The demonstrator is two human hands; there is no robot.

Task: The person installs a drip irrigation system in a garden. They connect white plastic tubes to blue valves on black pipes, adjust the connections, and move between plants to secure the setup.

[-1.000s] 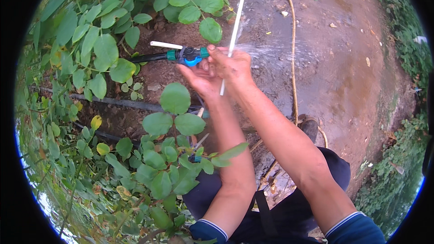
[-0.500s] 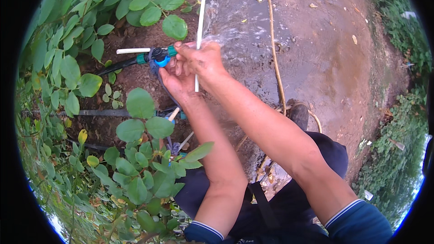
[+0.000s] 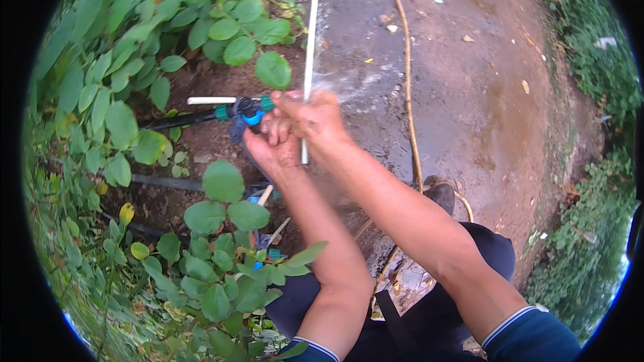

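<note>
A plastic hose valve (image 3: pixel 249 110) with a blue handle and green collars sits at the end of a black hose (image 3: pixel 178 121). My right hand (image 3: pixel 318 119) is closed, its thumb and fingertips at the green collar on the valve's right end. Just below, my left hand (image 3: pixel 274 151) has curled fingers against the valve's underside. A long thin white rod (image 3: pixel 312 30) passes behind my right hand, and its lower end shows between my wrists; whether I grip it is hidden. Water (image 3: pixel 355 86) sprays to the right from beside my right hand.
Leafy bushes (image 3: pixel 122 127) crowd the left side, some leaves overhanging my left forearm. A short white stick (image 3: pixel 211 100) lies along the valve. Another black pipe (image 3: pixel 168 182) runs below. A long brown vine-like stem (image 3: pixel 407 74) crosses the wet muddy ground (image 3: pixel 483 94).
The view has shifted, so hands, valve and rod appear lower and slightly to the right. Both hands stay at the valve. The water spray looks narrower.
</note>
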